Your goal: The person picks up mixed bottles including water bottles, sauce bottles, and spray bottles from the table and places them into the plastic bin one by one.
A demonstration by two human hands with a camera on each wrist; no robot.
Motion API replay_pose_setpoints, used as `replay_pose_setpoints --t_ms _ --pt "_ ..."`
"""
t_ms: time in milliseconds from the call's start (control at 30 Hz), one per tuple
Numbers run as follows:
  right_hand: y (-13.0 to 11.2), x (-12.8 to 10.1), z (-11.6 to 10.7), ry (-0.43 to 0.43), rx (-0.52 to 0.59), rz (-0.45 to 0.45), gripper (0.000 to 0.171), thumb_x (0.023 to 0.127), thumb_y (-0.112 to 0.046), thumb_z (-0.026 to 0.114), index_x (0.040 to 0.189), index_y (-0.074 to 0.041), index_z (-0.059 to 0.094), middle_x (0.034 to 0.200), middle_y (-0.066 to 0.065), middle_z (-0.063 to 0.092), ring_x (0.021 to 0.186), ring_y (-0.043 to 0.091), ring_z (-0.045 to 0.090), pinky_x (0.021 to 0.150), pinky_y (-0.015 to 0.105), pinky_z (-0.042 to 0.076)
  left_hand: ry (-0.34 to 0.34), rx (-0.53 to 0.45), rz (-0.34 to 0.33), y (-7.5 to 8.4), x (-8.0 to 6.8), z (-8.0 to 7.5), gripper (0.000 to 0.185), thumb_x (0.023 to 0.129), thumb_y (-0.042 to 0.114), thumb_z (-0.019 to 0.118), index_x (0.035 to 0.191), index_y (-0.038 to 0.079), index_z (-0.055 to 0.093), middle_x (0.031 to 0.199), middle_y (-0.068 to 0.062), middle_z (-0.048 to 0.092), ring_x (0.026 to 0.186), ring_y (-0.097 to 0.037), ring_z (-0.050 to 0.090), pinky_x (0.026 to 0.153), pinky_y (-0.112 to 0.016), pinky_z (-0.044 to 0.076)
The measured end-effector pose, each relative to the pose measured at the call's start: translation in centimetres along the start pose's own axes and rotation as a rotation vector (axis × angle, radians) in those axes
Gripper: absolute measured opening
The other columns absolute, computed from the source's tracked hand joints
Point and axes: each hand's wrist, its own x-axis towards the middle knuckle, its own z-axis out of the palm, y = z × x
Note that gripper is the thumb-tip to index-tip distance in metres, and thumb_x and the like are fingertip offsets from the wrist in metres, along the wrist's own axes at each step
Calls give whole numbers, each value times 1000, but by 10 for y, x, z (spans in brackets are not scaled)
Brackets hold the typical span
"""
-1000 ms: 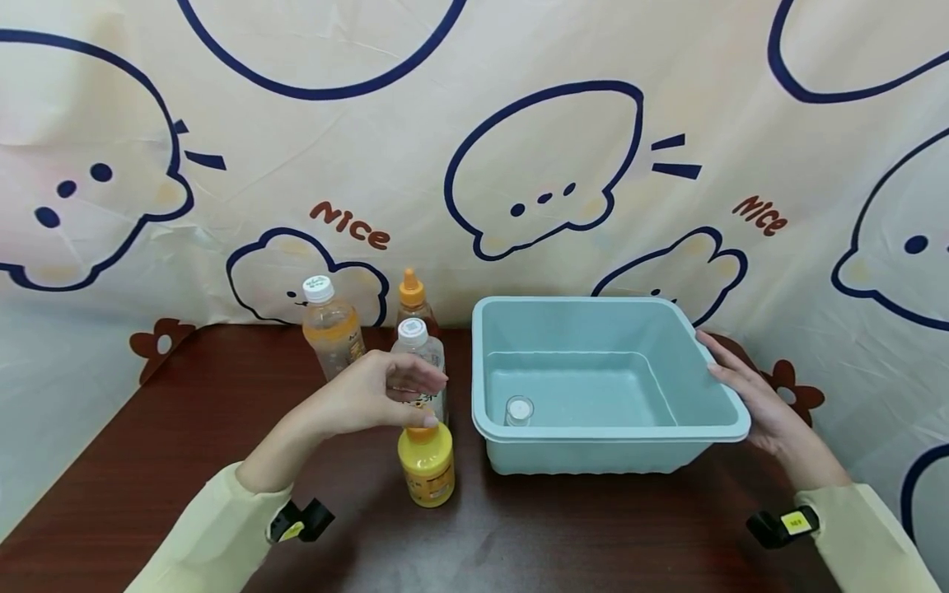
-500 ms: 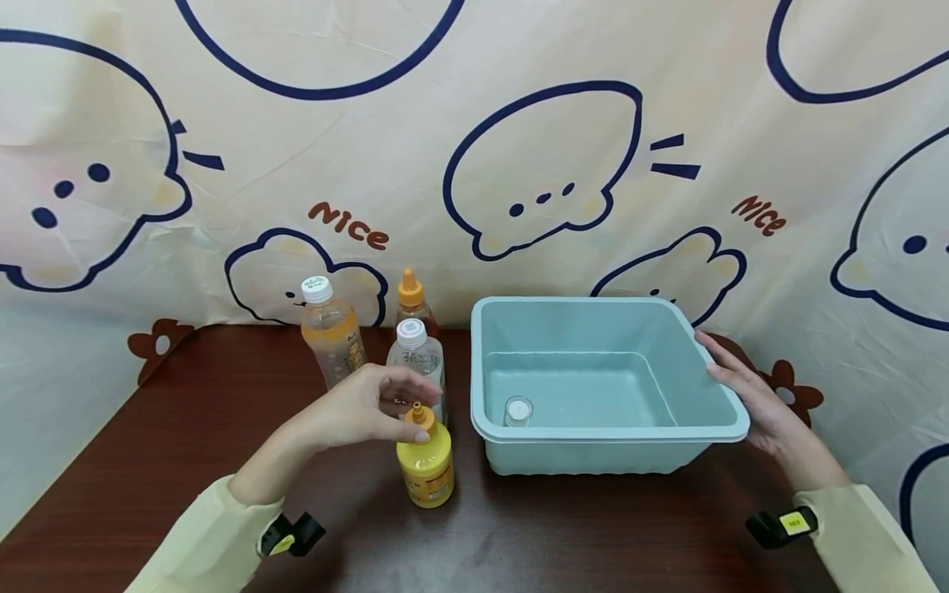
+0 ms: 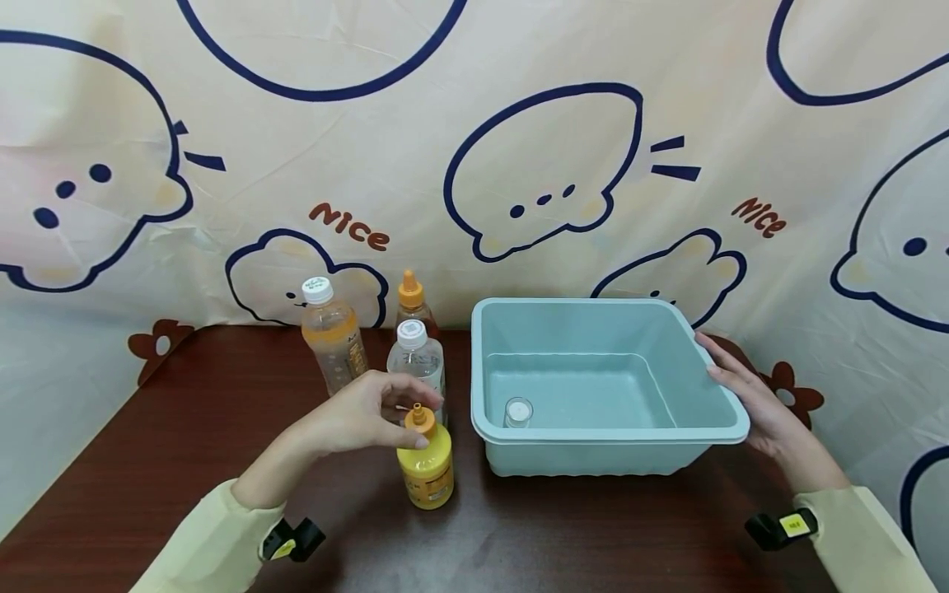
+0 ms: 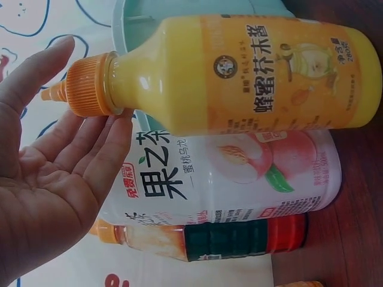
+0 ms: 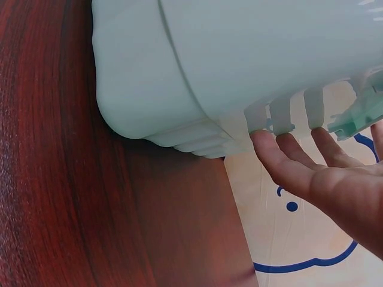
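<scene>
A short yellow squeeze bottle (image 3: pixel 426 469) (image 4: pixel 251 78) with an orange nozzle cap (image 3: pixel 419 417) (image 4: pixel 90 84) stands on the dark wooden table (image 3: pixel 148 445), left of a pale blue basin (image 3: pixel 608 428) (image 5: pixel 239 60). My left hand (image 3: pixel 385 408) (image 4: pixel 66 113) hovers at the cap, thumb on one side and straight fingers on the other, palm open, not clamped on it. My right hand (image 3: pixel 730 379) (image 5: pixel 299 155) lies flat against the basin's right wall under the rim. A small clear jar with a white lid (image 3: pixel 518 410) stands inside the basin.
Behind the yellow bottle stand a clear bottle with a white cap and peach label (image 3: pixel 415 354) (image 4: pixel 227 179), a dark bottle with an orange cap (image 3: pixel 412 301) (image 4: pixel 227 239) and an orange-drink bottle (image 3: pixel 332 333). A cartoon-print cloth hangs at the table's back edge.
My left hand has come down and back a little, so the orange cap that it covered now shows beside the fingertips. The right hand and the basin have stayed put.
</scene>
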Motion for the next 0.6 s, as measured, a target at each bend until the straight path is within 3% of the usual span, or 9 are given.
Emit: replay_pose_setpoints --t_ms 333,600 --pt "0 -1 0 -22 29 -16 51 100 -15 29 145 -35 16 123 -16 51 101 16 60 73 43 52 3 -13 8 -5 0 3 43 73 15 76 111 6 60 112 -12 61 98 -20 58 81 -25 50" --pt "0 -1 0 -19 20 -12 51 100 -16 29 145 -34 15 123 -15 51 100 17 61 72 43 52 2 0 1 -8 0 6 42 72 16 77 110 8 61 111 -7 62 98 -19 57 81 -25 49"
